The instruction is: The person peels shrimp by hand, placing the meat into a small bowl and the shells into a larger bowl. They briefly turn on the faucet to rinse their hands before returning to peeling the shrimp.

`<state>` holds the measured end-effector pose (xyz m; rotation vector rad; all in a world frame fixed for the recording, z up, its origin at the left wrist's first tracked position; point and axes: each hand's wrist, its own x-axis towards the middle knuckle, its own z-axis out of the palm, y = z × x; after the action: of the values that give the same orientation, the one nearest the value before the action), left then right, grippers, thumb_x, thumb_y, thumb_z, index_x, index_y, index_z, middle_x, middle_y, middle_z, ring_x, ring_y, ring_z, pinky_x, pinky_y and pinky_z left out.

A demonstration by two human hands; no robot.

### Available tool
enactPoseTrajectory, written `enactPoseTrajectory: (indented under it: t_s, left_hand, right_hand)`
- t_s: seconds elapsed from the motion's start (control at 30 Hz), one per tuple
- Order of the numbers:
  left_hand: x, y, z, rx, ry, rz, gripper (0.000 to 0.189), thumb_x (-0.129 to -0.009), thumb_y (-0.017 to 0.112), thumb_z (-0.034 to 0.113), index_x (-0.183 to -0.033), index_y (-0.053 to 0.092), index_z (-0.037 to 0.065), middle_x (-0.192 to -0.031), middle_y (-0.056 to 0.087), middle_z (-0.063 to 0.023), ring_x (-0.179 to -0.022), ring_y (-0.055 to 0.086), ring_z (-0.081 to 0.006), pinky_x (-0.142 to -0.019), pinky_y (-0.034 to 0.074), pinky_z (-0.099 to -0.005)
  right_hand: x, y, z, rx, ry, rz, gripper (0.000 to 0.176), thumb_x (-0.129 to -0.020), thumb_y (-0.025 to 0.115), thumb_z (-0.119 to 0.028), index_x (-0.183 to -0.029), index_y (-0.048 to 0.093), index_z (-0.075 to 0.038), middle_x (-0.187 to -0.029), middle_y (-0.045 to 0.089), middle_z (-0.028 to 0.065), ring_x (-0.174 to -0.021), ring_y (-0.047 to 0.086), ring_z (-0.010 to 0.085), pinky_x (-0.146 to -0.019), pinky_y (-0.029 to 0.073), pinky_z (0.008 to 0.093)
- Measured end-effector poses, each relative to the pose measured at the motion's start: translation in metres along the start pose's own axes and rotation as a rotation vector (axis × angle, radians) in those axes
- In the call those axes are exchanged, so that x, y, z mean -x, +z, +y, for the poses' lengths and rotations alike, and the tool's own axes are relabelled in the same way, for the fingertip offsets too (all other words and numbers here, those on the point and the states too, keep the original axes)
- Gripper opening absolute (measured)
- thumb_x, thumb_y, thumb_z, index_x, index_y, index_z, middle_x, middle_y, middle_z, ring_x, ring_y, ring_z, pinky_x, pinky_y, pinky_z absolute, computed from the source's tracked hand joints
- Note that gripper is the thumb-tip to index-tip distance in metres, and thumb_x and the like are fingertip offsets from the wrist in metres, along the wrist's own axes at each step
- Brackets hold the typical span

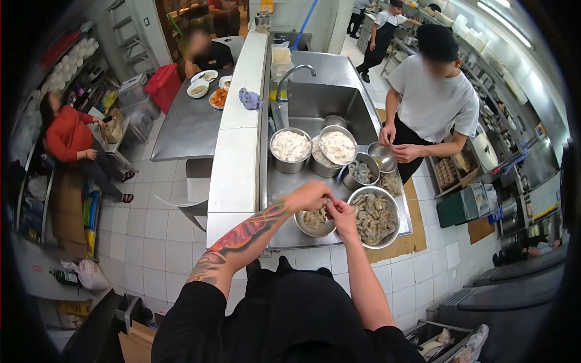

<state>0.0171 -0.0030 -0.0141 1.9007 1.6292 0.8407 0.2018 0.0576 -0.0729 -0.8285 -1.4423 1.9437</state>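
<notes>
Hands meet just above a small steel bowl [315, 224] near the worktop [283, 186] edge — left hand [308, 196] and right hand [342, 216] both pinch one shrimp [327, 207] between their fingertips. A larger bowl [376, 242] — full of more of them — stands just beside it, to the right.

a small bowl [313, 226] sits left of a large bowl [375, 218] on the counter [284, 187], the sink [339, 103] behind them.

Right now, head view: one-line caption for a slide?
Left hand and right hand pinch a shrimp over a small bowl beside a large bowl; a co-worker stands opposite.
</notes>
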Motion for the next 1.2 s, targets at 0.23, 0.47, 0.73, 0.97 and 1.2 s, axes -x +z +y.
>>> enactPoseTrajectory:
  t_s: [0.23, 0.47, 0.73, 0.97, 1.2]
  left_hand:
    - [0.002, 0.008, -0.008, 0.005, 0.061, 0.086, 0.019, -0.081, 0.065, 0.006, -0.099, 0.073, 0.005, -0.094, 0.066, -0.019, -0.09, 0.064, -0.039, -0.081, 0.051, -0.0464]
    - [-0.002, -0.003, 0.002, 0.214, -0.023, 0.089, 0.019, -0.086, 0.07, 0.015, -0.102, 0.074, 0.005, -0.09, 0.071, -0.0142, -0.082, 0.067, -0.0252, -0.076, 0.052, -0.0373]
    - [-0.005, -0.012, 0.003, 0.732, -0.135, -0.078, 0.022, -0.095, 0.067, 0.012, -0.11, 0.071, -0.003, -0.096, 0.072, -0.0054, -0.084, 0.065, -0.0107, -0.075, 0.053, -0.0261]
    - [-0.002, -0.017, -0.004, 0.61, -0.319, 0.042, 0.022, -0.09, 0.071, 0.009, -0.108, 0.068, -0.003, -0.092, 0.072, -0.0066, -0.081, 0.067, -0.0105, -0.07, 0.053, -0.0266]
    - [0.003, -0.01, -0.017, 0.053, -0.212, 0.119, 0.024, -0.083, 0.07, 0.005, -0.106, 0.069, -0.003, -0.087, 0.074, -0.0136, -0.076, 0.071, -0.0159, -0.069, 0.056, -0.0303]
  right_hand:
    - [0.012, 0.009, -0.024, 0.292, -0.019, -0.026, 0.022, -0.098, 0.066, -0.021, -0.09, 0.069, 0.0, -0.074, 0.064, -0.0014, -0.064, 0.056, 0.0056, -0.058, 0.044, 0.0222]
    - [0.007, 0.011, -0.029, 0.291, -0.105, 0.037, 0.024, -0.096, 0.065, -0.021, -0.084, 0.071, -0.001, -0.068, 0.06, -0.0047, -0.061, 0.05, 0.0029, -0.055, 0.039, 0.0218]
    - [0.015, 0.016, -0.039, 0.088, -0.163, 0.128, 0.02, -0.096, 0.067, -0.02, -0.09, 0.071, -0.001, -0.07, 0.06, -0.0045, -0.06, 0.051, 0.0019, -0.054, 0.04, 0.02]
    - [0.019, 0.014, -0.047, 0.127, -0.116, 0.152, 0.02, -0.094, 0.068, -0.019, -0.097, 0.07, 0.001, -0.076, 0.067, 0.0019, -0.064, 0.06, 0.0085, -0.057, 0.047, 0.0243]
    - [-0.009, -0.007, 0.016, 0.663, -0.245, 0.143, 0.033, -0.09, 0.07, -0.017, -0.118, 0.069, 0.001, -0.105, 0.074, 0.0172, -0.092, 0.073, 0.023, -0.081, 0.056, 0.0335]
